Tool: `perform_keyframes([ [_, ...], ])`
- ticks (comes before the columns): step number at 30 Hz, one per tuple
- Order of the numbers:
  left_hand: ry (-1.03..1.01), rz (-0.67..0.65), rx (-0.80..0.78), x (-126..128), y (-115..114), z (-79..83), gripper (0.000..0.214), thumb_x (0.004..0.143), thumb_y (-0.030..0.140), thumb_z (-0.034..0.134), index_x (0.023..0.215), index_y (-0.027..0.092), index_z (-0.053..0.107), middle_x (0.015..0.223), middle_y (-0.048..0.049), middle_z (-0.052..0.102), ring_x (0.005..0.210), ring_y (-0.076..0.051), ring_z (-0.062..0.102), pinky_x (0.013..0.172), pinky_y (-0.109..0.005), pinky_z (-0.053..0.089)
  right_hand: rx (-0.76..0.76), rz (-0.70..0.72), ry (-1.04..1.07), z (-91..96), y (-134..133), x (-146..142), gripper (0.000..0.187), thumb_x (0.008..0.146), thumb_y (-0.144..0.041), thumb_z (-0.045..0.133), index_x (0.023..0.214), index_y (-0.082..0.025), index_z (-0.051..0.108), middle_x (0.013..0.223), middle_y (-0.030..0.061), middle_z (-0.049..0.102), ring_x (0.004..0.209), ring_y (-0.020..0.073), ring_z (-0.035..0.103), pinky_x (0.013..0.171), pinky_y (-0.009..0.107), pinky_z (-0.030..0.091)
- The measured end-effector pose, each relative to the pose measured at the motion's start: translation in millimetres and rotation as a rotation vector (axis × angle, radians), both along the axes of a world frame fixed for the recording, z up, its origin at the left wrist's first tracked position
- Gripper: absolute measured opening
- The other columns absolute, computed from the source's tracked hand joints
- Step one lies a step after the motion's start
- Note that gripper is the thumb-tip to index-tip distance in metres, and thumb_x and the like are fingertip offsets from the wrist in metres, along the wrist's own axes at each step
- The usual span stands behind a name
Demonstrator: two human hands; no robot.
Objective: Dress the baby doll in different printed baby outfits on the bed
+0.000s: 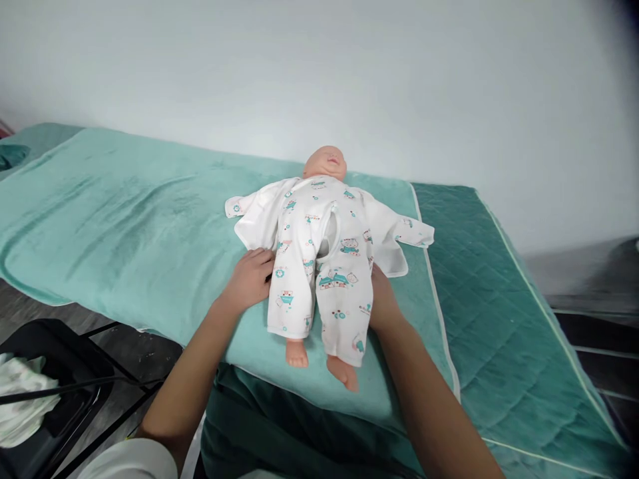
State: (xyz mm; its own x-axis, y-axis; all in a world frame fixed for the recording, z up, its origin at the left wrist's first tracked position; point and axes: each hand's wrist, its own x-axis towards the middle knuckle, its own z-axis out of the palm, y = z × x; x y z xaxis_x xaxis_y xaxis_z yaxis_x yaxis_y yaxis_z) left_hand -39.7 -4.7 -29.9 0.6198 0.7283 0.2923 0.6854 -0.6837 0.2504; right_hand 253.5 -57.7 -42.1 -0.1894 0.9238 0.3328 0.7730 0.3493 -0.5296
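While white cloth (20,399) sits in the black bin (74,362), left hand (248,279) rests open against the doll (319,259); right hand (382,299) unclear.

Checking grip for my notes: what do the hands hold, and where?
The left hand and right hand touch the baby doll at its hips; grip unclear.
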Motion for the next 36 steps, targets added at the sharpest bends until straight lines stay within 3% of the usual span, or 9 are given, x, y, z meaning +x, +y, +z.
perform_keyframes([
  [5,-0.047,0.045,-0.023,-1.1,1.0,1.2,0.025,0.098,0.024,0.050,0.083,0.021,0.069,0.088,-0.0085,0.067,0.088,-0.024,0.059,0.080,-0.039,0.046,0.077,0.068,-0.162,8.8,-26.9,6.5,0.016,0.089,-0.017,0.058,0.088,-0.024,0.073,0.093,0.0107,0.073,0.088,0.0297,0.068,0.077,0.045,0.055],
  [9,-0.095,0.086,-0.028,-0.6,2.8,-0.3,0.030,0.101,0.027,0.045,0.079,0.021,0.065,0.084,-0.0081,0.067,0.086,-0.024,0.059,0.081,-0.039,0.046,0.020,0.147,0.042,19.4,-23.8,13.0,0.019,0.096,-0.021,0.054,0.094,-0.027,0.071,0.097,0.0068,0.073,0.091,0.0259,0.070,0.077,0.040,0.057],
  [12,-0.175,0.189,-0.034,1.0,8.9,-0.1,0.031,0.103,0.030,0.043,0.085,0.021,0.067,0.084,-0.0079,0.069,0.085,-0.024,0.060,0.081,-0.039,0.047,0.044,-0.084,0.166,20.4,2.1,33.7,0.014,0.097,-0.032,0.056,0.098,-0.026,0.068,0.100,0.0071,0.073,0.095,0.0252,0.069,0.086,0.042,0.056],
  [17,-0.287,0.494,0.035,2.8,41.9,1.2,0.025,0.100,0.030,0.049,0.111,0.020,0.069,0.113,-0.0128,0.071,0.110,-0.030,0.061,0.097,-0.045,0.048,0.032,-0.660,0.001,8.9,47.7,70.3,0.036,0.089,-0.049,0.062,0.108,-0.018,0.066,0.117,0.0186,0.069,0.113,0.0345,0.062,0.100,0.052,0.050],
  [22,-0.254,0.803,-0.002,7.5,77.9,4.2,0.033,0.096,0.036,0.057,0.124,0.019,0.064,0.134,-0.0182,0.063,0.124,-0.039,0.055,0.101,-0.054,0.045,-0.234,-0.790,0.027,6.4,57.4,85.3,0.037,0.081,-0.057,0.069,0.091,-0.021,0.065,0.093,0.0122,0.071,0.085,0.0278,0.064,0.079,0.042,0.051],
  [25,-0.222,0.841,-0.032,10.3,84.2,5.9,0.026,0.094,0.038,0.060,0.109,0.018,0.066,0.130,-0.0184,0.064,0.124,-0.041,0.055,0.100,-0.055,0.044,-0.319,-0.702,0.349,22.6,60.1,83.8,0.034,0.070,-0.052,0.076,0.080,-0.023,0.061,0.074,0.0037,0.065,0.066,0.0208,0.057,0.061,0.035,0.047],
  [29,-0.300,0.795,-0.068,7.4,82.9,5.6,0.013,0.093,0.034,0.060,0.090,0.021,0.059,0.109,-0.0125,0.068,0.112,-0.034,0.059,0.096,-0.049,0.044,-0.197,-0.532,0.833,74.3,56.4,45.3,0.034,0.068,-0.048,0.080,0.083,-0.027,0.059,0.074,0.0001,0.062,0.059,0.0175,0.053,0.051,0.031,0.043],
  [33,-0.667,0.691,-0.194,0.6,79.9,2.2,0.019,0.090,0.034,0.063,0.083,0.023,0.049,0.081,0.0001,0.060,0.079,-0.019,0.056,0.079,-0.033,0.043,-0.302,-0.077,0.549,128.2,36.3,-9.8,0.027,0.076,-0.042,0.083,0.089,-0.027,0.065,0.081,0.0012,0.065,0.069,0.0174,0.057,0.059,0.030,0.044],
  [36,-0.906,0.579,-0.300,-1.5,79.0,1.6,0.025,0.084,0.035,0.069,0.079,0.022,0.049,0.075,0.0042,0.052,0.069,-0.013,0.047,0.071,-0.027,0.039,-0.464,0.133,0.416,138.0,29.5,-25.0,0.021,0.087,-0.044,0.074,0.090,-0.025,0.068,0.081,0.0014,0.066,0.073,0.0167,0.057,0.065,0.031,0.045],
])
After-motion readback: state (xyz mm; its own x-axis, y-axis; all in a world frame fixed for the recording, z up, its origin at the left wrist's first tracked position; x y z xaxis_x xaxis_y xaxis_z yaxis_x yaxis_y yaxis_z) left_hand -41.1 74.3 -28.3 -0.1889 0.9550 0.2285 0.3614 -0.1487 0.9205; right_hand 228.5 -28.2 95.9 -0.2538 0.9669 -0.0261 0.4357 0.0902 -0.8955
